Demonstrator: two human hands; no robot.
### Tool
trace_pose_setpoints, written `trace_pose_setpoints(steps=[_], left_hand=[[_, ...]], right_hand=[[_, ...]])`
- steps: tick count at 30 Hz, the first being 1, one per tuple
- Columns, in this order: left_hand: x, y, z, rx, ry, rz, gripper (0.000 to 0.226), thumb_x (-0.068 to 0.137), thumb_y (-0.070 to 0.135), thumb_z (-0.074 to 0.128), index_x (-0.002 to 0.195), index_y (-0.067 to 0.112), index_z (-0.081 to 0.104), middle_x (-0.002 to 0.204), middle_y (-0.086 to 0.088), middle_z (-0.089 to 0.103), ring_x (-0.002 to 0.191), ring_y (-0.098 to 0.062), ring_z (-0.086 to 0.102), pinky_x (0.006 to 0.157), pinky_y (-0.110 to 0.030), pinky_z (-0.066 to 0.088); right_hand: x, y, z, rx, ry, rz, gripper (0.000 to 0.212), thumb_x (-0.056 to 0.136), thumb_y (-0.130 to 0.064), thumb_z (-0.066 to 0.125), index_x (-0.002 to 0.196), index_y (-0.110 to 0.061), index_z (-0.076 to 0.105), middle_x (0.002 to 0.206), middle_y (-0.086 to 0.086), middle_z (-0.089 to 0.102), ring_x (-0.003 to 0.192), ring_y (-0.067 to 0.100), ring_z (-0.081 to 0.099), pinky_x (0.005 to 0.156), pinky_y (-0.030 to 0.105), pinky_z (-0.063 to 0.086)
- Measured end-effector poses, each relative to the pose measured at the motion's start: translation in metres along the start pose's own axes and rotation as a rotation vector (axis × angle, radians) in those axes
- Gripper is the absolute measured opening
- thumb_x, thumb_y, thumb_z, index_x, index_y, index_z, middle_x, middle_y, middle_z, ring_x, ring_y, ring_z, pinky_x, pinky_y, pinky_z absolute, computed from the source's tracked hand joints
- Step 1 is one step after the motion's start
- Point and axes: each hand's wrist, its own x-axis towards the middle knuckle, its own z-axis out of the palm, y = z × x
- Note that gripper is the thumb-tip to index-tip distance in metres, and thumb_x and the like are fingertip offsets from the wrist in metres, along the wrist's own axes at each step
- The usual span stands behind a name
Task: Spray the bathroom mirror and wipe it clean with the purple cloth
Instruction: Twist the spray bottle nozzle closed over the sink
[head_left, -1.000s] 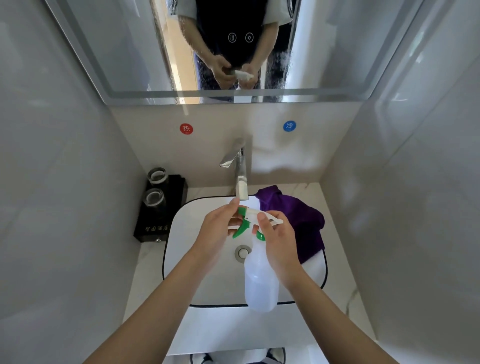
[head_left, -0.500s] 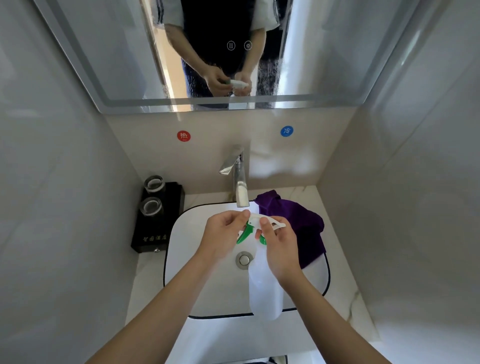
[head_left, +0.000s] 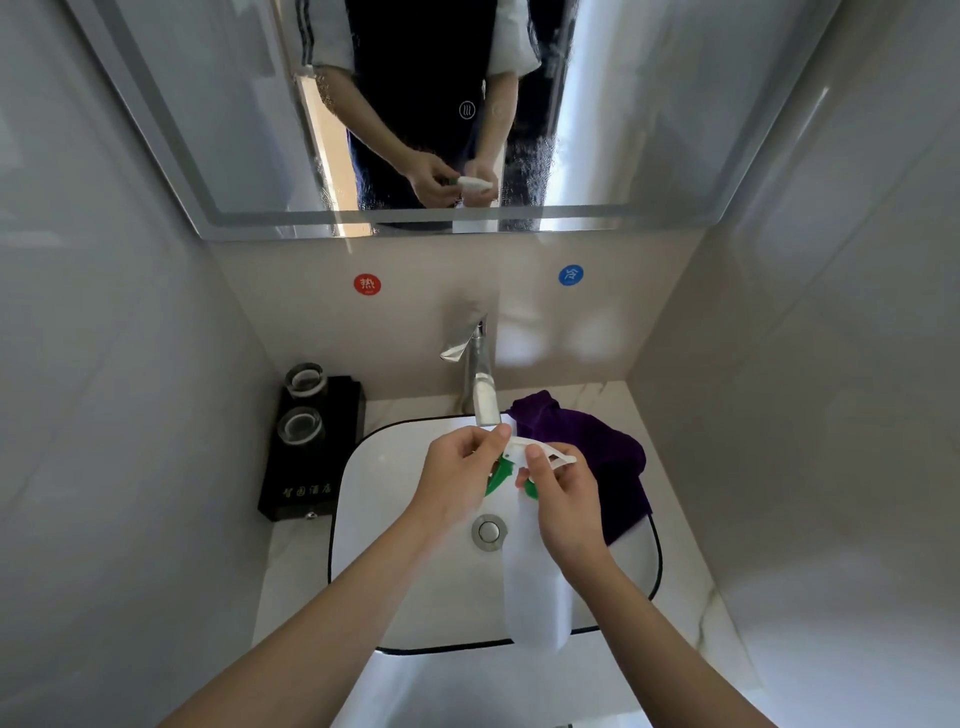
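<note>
over the basin (head_left: 415, 597), head view: both hands hold the spray bottle (head_left: 535, 597) above the drain (head_left: 488, 531). the right hand (head_left: 569, 506) wraps the bottle's neck just under the white sprayer head (head_left: 540, 451), fingers (head_left: 535, 457) curled round it and gripping. the left hand (head_left: 457, 478) pinches the front of the sprayer head at the nozzle end, fingers curled, with the green trigger (head_left: 500, 477) showing between the two hands. compared with a second ago, the left fingertips have slid from beside the trigger up onto the nozzle tip, and the bottle body hangs lower and blurred, so it is moving. the head camera has also tipped up: more of the mirror (head_left: 649, 130) is in frame. judgement: the nozzle is being twisted or checked, i.e. set-up for spraying; no spray stroke has begun, since the nozzle does not yet point at the glass.

same view, task items: purple cloth (head_left: 587, 452) lies bunched on the rear right rim of the basin and worktop (head_left: 675, 545), untouched and in the same spot as before, just beside the right hand. the mirror shows speckled marks near the reflected person; whether those are droplets or dirt cannot be told. faucet (head_left: 480, 374) stands behind the hands; two glasses (head_left: 304, 405) sit on a black tray (head_left: 311, 488) to the left, unchanged.
</note>
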Motion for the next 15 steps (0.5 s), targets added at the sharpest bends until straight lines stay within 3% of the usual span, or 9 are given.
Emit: trace_pose_setpoints(steps=[6,10,15], left_hand=[[0.0014,0.0072,-0.0005,-0.012,-0.044,-0.042,0.038,0.099,0.034,0.066,0.071,0.008,0.065,0.073,-0.013,0.058,0.071,-0.024,0.051,0.071,-0.038,0.043],[0.0021,0.0081,0.0020,0.022,-0.025,-0.029,0.045,0.098,0.038,0.067,0.068,0.006,0.054,0.062,-0.006,0.049,0.060,-0.018,0.044,0.061,-0.030,0.039],[0.0019,0.0020,-0.0013,-0.026,-0.038,-0.021,0.040,0.097,0.038,0.068,0.070,0.009,0.062,0.070,-0.010,0.055,0.069,-0.023,0.048,0.070,-0.036,0.043]], right_hand=[[0.0009,0.0013,-0.0005,0.003,0.007,-0.006,0.022,0.100,-0.033,0.058,0.100,-0.012,0.062,0.079,-0.001,0.070,0.074,0.005,0.065,0.068,0.017,0.050],[0.0019,0.0013,-0.0007,-0.008,0.006,-0.003,0.021,0.100,-0.034,0.058,0.097,-0.014,0.063,0.082,0.003,0.071,0.079,0.014,0.067,0.071,0.021,0.051],[0.0020,0.0028,-0.0003,-0.006,-0.001,-0.005,0.021,0.099,-0.036,0.058,0.098,-0.016,0.063,0.081,0.002,0.071,0.077,0.012,0.066,0.069,0.019,0.051]])
